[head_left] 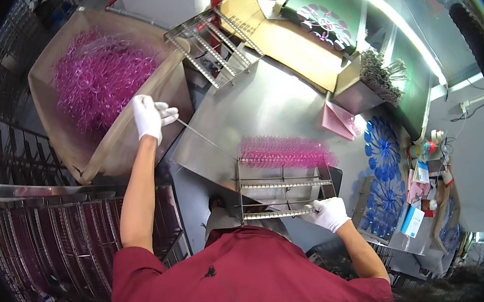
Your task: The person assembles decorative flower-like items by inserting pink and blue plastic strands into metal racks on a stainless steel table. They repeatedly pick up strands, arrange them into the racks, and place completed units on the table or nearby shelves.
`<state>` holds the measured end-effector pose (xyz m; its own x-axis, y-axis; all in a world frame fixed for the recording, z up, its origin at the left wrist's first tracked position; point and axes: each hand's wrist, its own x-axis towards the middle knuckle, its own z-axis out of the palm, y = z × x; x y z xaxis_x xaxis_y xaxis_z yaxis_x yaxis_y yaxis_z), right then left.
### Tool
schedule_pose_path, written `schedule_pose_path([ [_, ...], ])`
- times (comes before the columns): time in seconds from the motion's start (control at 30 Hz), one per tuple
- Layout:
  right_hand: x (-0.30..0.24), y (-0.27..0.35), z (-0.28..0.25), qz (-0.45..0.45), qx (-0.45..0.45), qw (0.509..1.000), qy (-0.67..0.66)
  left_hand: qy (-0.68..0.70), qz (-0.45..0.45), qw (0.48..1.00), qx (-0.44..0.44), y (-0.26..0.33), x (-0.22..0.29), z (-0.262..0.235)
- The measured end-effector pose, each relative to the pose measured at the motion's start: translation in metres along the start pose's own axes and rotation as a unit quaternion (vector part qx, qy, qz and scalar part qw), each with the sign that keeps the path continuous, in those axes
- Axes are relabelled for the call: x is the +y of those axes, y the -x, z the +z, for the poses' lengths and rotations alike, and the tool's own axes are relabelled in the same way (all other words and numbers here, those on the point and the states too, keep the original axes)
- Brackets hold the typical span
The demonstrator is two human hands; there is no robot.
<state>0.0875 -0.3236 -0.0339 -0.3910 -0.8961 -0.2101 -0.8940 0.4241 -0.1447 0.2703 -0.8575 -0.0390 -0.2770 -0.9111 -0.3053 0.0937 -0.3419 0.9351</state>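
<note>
My left hand [153, 118], in a white glove, is raised beside the bin's near rim. Its fingers pinch one end of a thin metal rod [200, 135], which slants down to the right toward the rack. My right hand [329, 214], also gloved, grips the near right corner of a metal rack [284, 185] with notched bars. Along the rack's far side runs a dense row of clear pink plastic pieces [283, 150]. Whether the rod's far end touches the rack or the pieces, I cannot tell.
A large beige bin [64, 143] heaped with pink plastic scraps [101, 77] stands at left. On the metal table [272, 100] are another notched rack [213, 48], a box of metal rods [359, 82], a pink folded piece [339, 121] and blue disc-shaped parts [382, 151]. Racks [74, 239] fill the lower left.
</note>
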Motion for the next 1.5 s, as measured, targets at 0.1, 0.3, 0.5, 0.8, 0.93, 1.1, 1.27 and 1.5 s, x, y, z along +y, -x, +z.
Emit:
schedule_pose_path([
  [0.1,0.012,-0.002,0.004,-0.014,-0.002,1.000,0.004,0.003,-0.038,0.999,-0.020,-0.018,-0.019,-0.004],
  [0.3,0.020,-0.008,0.004,-0.011,0.008,0.999,0.031,0.081,-0.144,0.984,0.071,-0.037,-0.090,-0.048],
  [0.5,0.006,-0.009,-0.021,-0.008,-0.045,0.998,0.031,0.162,-0.199,0.950,0.177,0.028,-0.145,-0.076],
  [0.8,0.009,-0.014,-0.031,-0.034,-0.033,0.999,0.004,0.230,-0.293,0.927,-0.043,0.095,-0.170,-0.003],
  [0.93,0.001,-0.021,-0.043,-0.003,-0.058,0.998,0.007,0.206,-0.343,0.908,-0.123,0.115,-0.178,0.023],
  [1.1,-0.031,-0.018,-0.016,0.001,-0.070,0.997,-0.026,-0.020,-0.196,0.980,-0.010,0.095,-0.161,0.002],
  [1.27,-0.091,-0.041,0.034,0.036,-0.069,0.995,-0.057,-0.316,-0.330,0.853,-0.252,0.065,-0.095,-0.009],
  [1.5,-0.104,-0.054,0.041,0.008,-0.041,0.995,-0.093,-0.217,-0.116,0.962,-0.121,0.053,-0.141,-0.005],
])
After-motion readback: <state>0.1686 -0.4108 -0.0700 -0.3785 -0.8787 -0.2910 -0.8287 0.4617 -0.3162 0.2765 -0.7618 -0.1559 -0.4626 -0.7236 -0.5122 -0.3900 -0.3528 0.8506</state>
